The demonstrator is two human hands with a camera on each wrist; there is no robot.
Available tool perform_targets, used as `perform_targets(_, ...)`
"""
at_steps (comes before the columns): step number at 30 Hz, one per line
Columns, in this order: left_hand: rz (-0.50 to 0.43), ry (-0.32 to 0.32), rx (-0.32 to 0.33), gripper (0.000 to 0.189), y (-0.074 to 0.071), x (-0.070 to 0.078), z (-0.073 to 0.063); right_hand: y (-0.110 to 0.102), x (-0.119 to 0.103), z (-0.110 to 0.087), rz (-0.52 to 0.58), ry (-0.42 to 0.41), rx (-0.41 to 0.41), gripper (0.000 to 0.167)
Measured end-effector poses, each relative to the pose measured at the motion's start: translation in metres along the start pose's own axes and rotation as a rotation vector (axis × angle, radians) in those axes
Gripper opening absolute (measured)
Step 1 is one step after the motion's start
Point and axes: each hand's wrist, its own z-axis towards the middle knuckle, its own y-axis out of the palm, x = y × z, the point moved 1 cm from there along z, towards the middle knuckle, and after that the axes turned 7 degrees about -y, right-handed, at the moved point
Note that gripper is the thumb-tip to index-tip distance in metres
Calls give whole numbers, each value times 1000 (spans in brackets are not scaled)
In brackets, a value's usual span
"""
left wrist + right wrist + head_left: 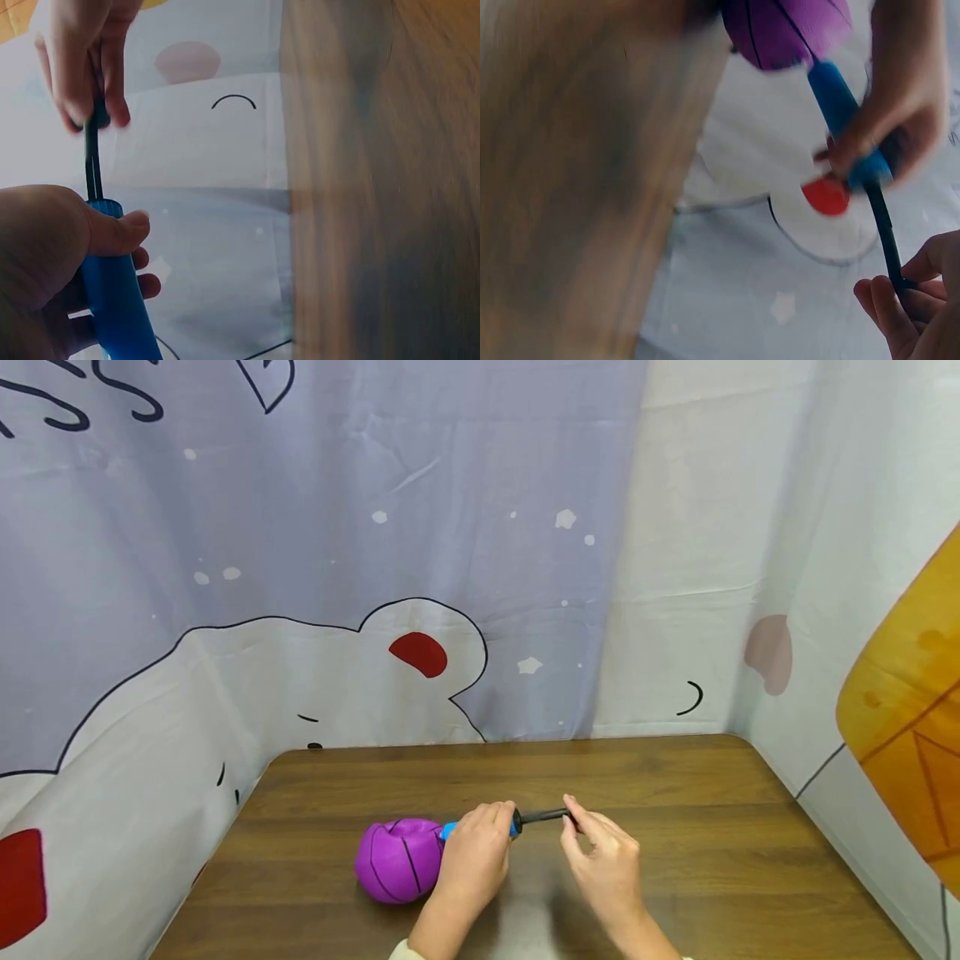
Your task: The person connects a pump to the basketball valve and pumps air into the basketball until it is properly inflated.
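A blue hand pump (pixel 120 300) with a black plunger rod (pixel 543 815) is joined at its tip to a purple ball (pixel 397 862) with black lines. The ball looks dented and partly soft on top. My left hand (pixel 476 858) grips the pump's blue barrel, fingers and thumb wrapped round it. At the rod's far end my right hand (pixel 603 856) pinches the black handle between thumb and fingers. Part of the rod shows between the two hands, drawn out of the barrel. The right wrist view shows the barrel's tip meeting the ball (pixel 791 30).
Beneath the hands lies a brown wood-grain table (pixel 675 777). Printed cloth (pixel 525 568) hangs behind it and along both sides, close to the table's edges.
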Motion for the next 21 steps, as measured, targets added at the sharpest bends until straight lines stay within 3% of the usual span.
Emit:
perform_targets(4,12,22,-4,43,1,4,-2,14,-11,-11,59,-5,-60,29)
perform_targets(8,1,41,-11,41,1,4,-2,15,-10,-13,71,-14,-87,32)
perform_targets(21,-7,2,-52,40,-5,-13,-1,-29,19,11,-62,43,11,28)
